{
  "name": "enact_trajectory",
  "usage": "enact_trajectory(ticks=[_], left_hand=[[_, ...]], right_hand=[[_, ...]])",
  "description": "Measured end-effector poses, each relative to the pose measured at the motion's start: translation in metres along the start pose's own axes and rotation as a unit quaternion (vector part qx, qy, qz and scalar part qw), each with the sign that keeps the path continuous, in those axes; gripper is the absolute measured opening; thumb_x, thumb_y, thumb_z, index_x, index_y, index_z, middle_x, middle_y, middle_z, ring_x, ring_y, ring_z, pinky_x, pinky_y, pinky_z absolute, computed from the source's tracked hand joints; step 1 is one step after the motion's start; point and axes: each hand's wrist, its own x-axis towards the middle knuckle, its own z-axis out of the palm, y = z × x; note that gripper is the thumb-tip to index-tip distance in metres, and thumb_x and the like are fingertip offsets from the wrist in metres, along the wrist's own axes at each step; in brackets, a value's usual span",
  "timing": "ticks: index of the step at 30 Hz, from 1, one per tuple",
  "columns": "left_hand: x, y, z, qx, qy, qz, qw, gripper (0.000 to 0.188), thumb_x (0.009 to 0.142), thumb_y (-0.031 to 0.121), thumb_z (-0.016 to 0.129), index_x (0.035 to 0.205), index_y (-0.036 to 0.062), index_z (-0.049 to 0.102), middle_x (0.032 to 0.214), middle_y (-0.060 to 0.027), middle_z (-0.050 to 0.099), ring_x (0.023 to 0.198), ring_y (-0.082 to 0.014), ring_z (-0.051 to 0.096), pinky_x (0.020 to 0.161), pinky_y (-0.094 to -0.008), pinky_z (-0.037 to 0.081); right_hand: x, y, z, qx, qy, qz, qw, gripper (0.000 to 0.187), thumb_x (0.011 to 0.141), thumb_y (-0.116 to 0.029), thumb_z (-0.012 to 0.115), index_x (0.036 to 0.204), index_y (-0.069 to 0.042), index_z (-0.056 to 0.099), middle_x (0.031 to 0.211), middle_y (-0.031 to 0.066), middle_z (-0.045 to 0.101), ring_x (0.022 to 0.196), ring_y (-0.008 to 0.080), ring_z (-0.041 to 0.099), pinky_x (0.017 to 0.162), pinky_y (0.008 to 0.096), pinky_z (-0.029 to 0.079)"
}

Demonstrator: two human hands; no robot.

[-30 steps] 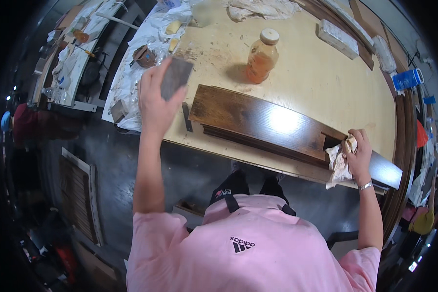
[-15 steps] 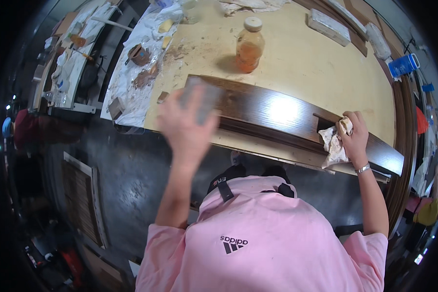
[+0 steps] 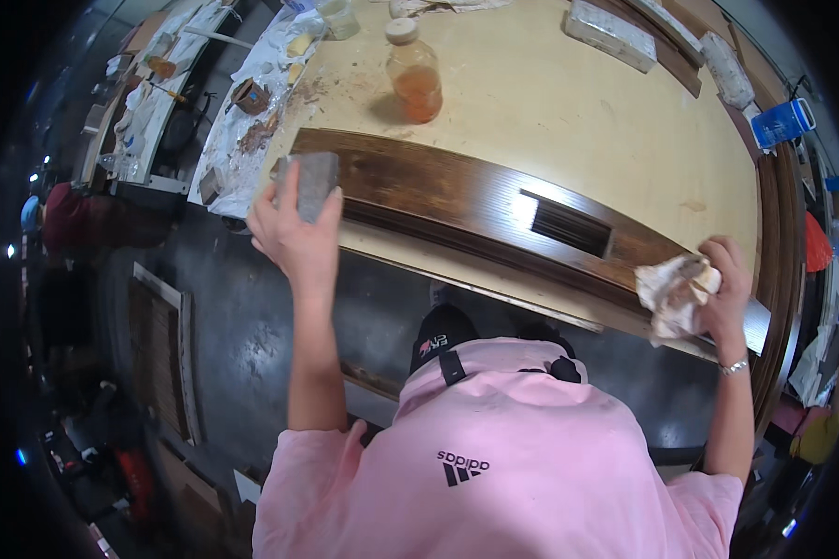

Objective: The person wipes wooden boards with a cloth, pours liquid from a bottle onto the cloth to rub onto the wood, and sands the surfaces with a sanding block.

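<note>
A dark brown, glossy wooden board (image 3: 419, 174) with a rectangular slot lies along the near edge of the table. My left hand (image 3: 298, 233) is closed on a grey sanding sponge (image 3: 317, 186) at the board's left end; whether the sponge touches the wood I cannot tell. Toward the other end, my right hand (image 3: 729, 289) grips a crumpled, stained white rag (image 3: 671, 293) over the board, right of the slot. Beyond the board stands a capped clear bottle (image 3: 416, 79) partly filled with orange liquid.
The pale tabletop (image 3: 522, 102) has wrapped bars (image 3: 611, 35) at the far right and a blue container (image 3: 781, 124) beyond. Plastic sheeting with a brown-stained cup (image 3: 251, 96) covers the left side. Another person (image 3: 75, 219) is at far left. A slatted panel (image 3: 158, 349) stands below left.
My left hand has moved left with the sanding sponge to the board's end. The right hand has shifted right with the rag, so the slot now shows fully.
</note>
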Motion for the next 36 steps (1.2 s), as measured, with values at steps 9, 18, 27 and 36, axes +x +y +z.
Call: enact_trajectory(ticks=[9,18,27,36], left_hand=[[-0.132,0.220,0.039,-0.268,-0.122,0.204,0.934,0.056,0.060,0.020,0.079,0.115,0.0150,0.069,0.114,-0.0142,0.063,0.103,-0.0348,0.058,0.088,-0.0461,0.047],[-0.183,0.303,0.046,-0.266,-0.107,0.229,0.930,0.054,0.058,0.021,0.079,0.111,0.0164,0.071,0.110,-0.0126,0.063,0.094,-0.0331,0.062,0.081,-0.0468,0.047],[-0.041,0.031,0.013,0.061,0.008,-0.166,0.984,0.064,0.075,0.039,0.081,0.135,0.0260,0.064,0.133,-0.0140,0.058,0.123,-0.0347,0.050,0.103,-0.0539,0.036],[0.108,-0.102,0.042,0.042,-0.019,-0.161,0.986,0.065,0.077,0.038,0.079,0.137,0.0202,0.062,0.130,-0.0174,0.063,0.122,-0.0361,0.056,0.104,-0.0445,0.043]], right_hand=[[-0.031,0.074,-0.001,0.003,0.008,0.003,1.000,0.023,0.074,-0.004,0.063,0.097,-0.003,0.061,0.089,0.0154,0.056,0.081,0.0378,0.057,0.070,0.0423,0.045],[-0.028,0.070,0.005,0.021,0.007,0.006,1.000,0.021,0.075,-0.005,0.067,0.095,-0.005,0.062,0.088,0.0127,0.056,0.083,0.0358,0.058,0.071,0.0435,0.045],[-0.028,0.065,-0.002,0.021,0.008,0.034,0.999,0.021,0.075,-0.005,0.063,0.096,-0.004,0.060,0.091,0.0144,0.054,0.086,0.0372,0.057,0.074,0.0428,0.046],[-0.031,0.066,0.001,0.009,-0.007,0.064,0.998,0.021,0.077,-0.009,0.056,0.096,0.000,0.058,0.090,0.0168,0.052,0.085,0.0378,0.055,0.074,0.0413,0.045]])
